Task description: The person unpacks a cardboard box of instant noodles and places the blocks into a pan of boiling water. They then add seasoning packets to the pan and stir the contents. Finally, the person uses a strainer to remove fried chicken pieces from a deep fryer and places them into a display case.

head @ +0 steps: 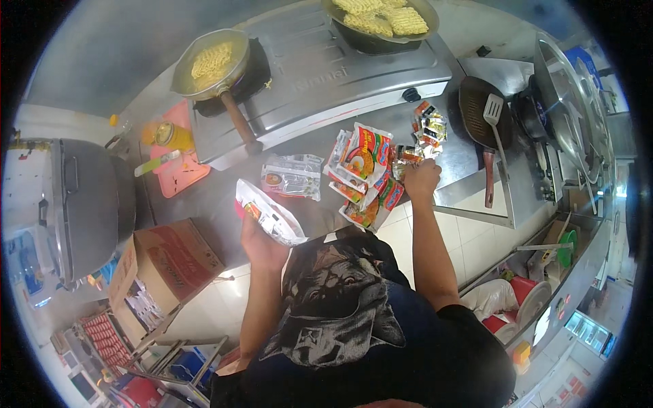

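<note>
My left hand grips a torn-open white noodle packet, tilted near my body; what is inside cannot be seen. Over the steel counter, my right hand has its fingers closed at the edge of some shiny seasoning sachets. Just beyond them lies a pile of red, silver and yellow sachets. Between my hands, several sealed instant noodle packets are heaped, overhanging the counter's near edge. A flattened silver-white noodle wrapper rests to the left of that heap.
Noodles sit in a saucepan and a wide pan on the gas stove. The saucepan's wooden handle points towards me. A slotted turner lies across a grill pan. An open carton stands lower left, by a pink board.
</note>
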{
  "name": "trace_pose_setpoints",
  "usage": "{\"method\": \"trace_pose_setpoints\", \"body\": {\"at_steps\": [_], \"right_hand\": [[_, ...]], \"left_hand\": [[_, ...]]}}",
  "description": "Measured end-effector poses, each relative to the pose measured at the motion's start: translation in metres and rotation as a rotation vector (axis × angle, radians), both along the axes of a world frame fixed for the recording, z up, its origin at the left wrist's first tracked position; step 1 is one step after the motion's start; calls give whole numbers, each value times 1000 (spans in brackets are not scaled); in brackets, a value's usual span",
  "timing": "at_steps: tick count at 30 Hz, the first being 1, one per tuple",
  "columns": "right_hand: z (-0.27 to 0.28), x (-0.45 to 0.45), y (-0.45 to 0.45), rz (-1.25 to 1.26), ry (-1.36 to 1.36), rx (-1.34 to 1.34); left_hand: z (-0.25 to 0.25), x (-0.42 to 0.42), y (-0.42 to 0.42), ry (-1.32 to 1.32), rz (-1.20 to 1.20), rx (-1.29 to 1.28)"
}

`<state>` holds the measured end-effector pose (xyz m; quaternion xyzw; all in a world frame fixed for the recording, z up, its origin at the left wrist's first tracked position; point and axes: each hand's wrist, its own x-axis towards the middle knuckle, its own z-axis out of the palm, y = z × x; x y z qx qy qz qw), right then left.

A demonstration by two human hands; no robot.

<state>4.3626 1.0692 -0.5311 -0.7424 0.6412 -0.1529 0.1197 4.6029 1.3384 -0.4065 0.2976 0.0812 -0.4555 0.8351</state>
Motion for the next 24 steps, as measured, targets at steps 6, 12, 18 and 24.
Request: {"method": "trace_pose_setpoints", "body": {"at_steps": [6, 12, 18, 24], "right_hand": [[13, 15, 8, -54, -149, 60], [-8, 4, 4, -53, -364, 43], [-6, -44, 5, -106, -1047, 161], [92, 20, 57, 214, -1031, 718]], "left_hand": [[11, 5, 2, 60, 113, 96], [17, 15, 15, 76, 162, 7], [32, 27, 29, 107, 262, -42], [62, 54, 29, -5, 358, -11]]}}
